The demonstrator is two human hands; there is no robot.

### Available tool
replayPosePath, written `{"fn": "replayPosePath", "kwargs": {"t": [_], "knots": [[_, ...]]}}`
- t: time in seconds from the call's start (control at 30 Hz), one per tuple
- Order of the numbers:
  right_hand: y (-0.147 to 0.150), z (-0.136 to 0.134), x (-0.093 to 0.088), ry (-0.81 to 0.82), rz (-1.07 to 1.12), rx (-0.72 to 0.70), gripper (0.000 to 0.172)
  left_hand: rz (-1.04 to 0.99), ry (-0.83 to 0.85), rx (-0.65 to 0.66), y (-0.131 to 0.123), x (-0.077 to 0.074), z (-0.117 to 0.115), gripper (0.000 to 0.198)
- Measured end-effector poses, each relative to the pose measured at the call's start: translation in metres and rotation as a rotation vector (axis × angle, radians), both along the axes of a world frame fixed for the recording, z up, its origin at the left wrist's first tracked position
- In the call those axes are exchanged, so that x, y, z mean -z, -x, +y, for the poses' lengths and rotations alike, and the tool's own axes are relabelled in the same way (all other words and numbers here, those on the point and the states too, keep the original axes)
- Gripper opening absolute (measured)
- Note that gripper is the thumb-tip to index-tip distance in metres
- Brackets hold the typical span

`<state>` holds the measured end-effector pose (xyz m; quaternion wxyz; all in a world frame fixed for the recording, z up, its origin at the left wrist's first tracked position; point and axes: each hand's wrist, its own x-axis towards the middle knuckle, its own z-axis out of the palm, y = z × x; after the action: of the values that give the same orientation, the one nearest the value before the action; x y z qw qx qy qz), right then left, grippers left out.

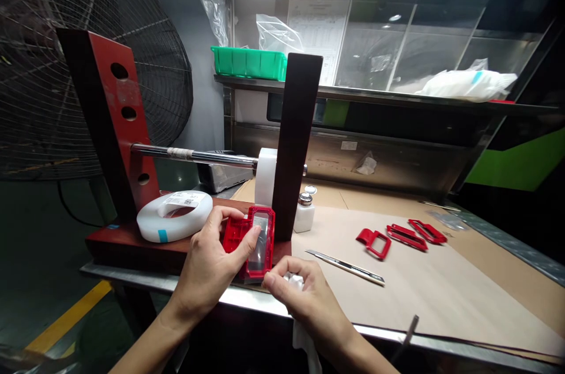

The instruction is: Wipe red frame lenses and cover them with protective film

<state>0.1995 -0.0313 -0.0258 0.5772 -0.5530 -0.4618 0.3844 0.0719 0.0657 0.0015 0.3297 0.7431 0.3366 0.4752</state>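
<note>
My left hand grips a red plastic frame with a clear window, its thumb lying across the window. Close by on the right, my right hand is closed around a crumpled white cloth, whose tail hangs below the hand. Its thumb and forefinger come up to the lower right corner of the red frame; whether they touch it I cannot tell. Behind the frame stands a wooden roll holder with a metal rod carrying a narrow white roll.
A wide roll of film lies on the holder's base, left of my hands. On the brown paper are a utility knife, a white pump bottle and several red frames. A green bin sits on the shelf; a large fan stands left.
</note>
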Motion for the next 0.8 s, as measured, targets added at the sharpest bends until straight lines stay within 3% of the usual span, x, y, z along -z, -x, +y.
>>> {"fn": "replayPosePath", "kwargs": {"t": [0.8], "knots": [[-0.0024,-0.0004,0.0051,-0.001,-0.055,-0.075,0.038,0.031,-0.061,-0.072,0.0008,0.0043,0.0022,0.032]]}}
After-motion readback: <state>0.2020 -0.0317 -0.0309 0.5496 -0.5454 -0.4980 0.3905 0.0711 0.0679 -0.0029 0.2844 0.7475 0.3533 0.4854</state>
